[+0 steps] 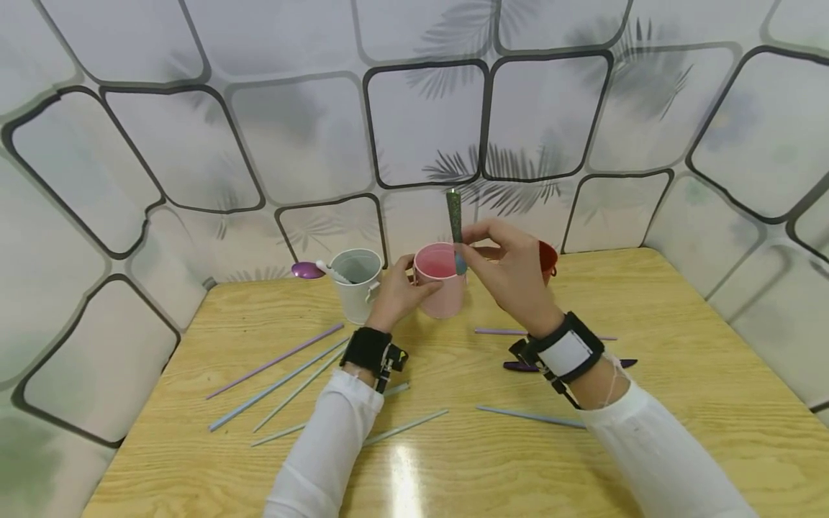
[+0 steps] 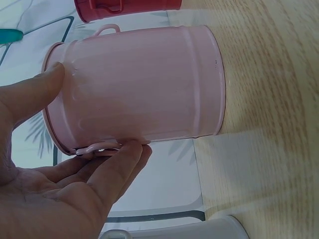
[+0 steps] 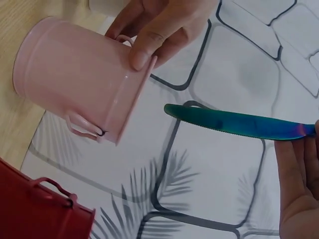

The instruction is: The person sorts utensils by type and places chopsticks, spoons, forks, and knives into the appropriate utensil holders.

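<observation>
My left hand point(image 1: 398, 291) grips a small pink bucket point(image 1: 442, 298), with the thumb on its near side by the rim and the other fingers at the side handle point(image 2: 99, 148). The bucket stands upright on the wooden table. In my right hand point(image 1: 512, 270) a table knife point(image 3: 224, 122) is pinched near where blade and handle meet. Its blue-green blade points down toward the bucket's mouth, and the glittery handle point(image 1: 455, 208) sticks up. In the right wrist view the blade tip is just above the rim, apart from it.
A white bucket point(image 1: 358, 306) stands on the left, with a purple spoon point(image 1: 307, 270) with a white handle leaning out. A red bucket point(image 1: 548, 260) is partly hidden behind my right hand. Several thin coloured sticks point(image 1: 278, 385) lie on the table point(image 1: 453, 475). A dark purple utensil point(image 1: 518, 367) lies under my right wrist.
</observation>
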{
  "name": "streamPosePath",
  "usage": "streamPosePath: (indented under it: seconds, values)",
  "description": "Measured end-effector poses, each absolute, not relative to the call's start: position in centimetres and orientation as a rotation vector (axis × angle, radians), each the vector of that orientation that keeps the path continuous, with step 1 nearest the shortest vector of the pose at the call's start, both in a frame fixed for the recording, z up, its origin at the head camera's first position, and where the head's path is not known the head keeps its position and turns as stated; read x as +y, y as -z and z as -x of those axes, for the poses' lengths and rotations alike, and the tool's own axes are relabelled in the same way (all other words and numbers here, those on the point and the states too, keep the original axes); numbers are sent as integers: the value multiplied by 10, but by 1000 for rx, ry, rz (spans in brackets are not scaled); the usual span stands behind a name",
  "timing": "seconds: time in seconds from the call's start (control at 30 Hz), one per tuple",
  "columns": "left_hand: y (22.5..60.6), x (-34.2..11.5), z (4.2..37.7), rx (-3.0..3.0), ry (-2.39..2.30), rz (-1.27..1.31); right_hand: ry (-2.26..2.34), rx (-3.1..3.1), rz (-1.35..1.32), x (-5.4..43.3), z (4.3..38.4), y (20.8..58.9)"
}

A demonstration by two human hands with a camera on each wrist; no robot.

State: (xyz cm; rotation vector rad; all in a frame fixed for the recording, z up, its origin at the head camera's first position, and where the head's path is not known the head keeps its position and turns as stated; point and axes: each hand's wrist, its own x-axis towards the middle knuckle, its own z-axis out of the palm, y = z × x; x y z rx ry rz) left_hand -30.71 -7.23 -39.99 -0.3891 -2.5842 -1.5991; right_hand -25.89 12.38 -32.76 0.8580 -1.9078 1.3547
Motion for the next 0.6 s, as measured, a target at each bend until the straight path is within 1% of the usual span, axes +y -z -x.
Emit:
streamPosePath:
  seconds: [0.3, 0.6]
  values:
    - [400, -73, 306, -2603, 1580, 370, -1429, -1982, -709, 113, 292, 353]
    - [398, -72, 306, -2608, 1594, 359, -1335, -2213, -773, 108, 300, 376]
